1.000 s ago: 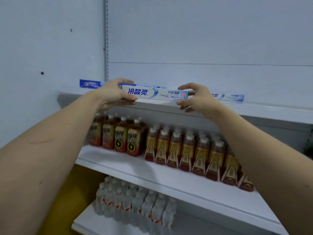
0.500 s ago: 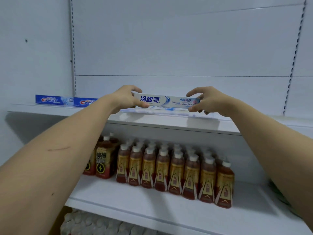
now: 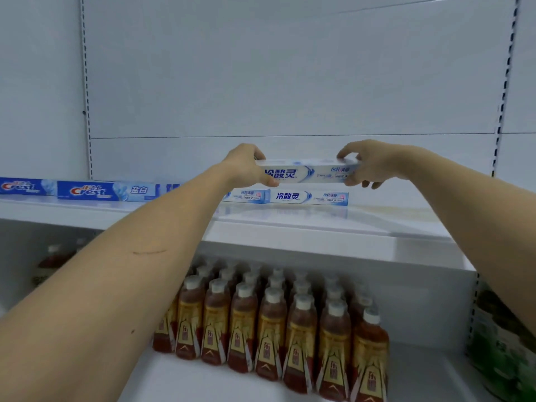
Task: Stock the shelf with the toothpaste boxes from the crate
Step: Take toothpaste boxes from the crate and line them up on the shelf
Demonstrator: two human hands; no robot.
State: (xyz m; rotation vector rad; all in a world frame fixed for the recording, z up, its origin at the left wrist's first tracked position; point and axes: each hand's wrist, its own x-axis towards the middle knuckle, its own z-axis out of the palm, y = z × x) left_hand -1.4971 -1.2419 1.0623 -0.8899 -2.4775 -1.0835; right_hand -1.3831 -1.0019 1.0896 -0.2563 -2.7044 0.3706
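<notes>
A long white-and-blue toothpaste box is held level between both hands, just above the top shelf. My left hand grips its left end and my right hand pinches its right end. Directly below it, at the back of the shelf, lies a row of matching white toothpaste boxes. Further left along the same shelf lie blue Crest boxes. The crate is out of view.
The lower shelf holds several rows of brown tea bottles with white caps. Green packages sit at the right edge. Slotted uprights frame the white back panel. The shelf surface right of the white boxes is bare.
The box has risen and gone deeper over the shelf, now above the row of matching boxes. The view has tilted, so the shelf sits lower in frame.
</notes>
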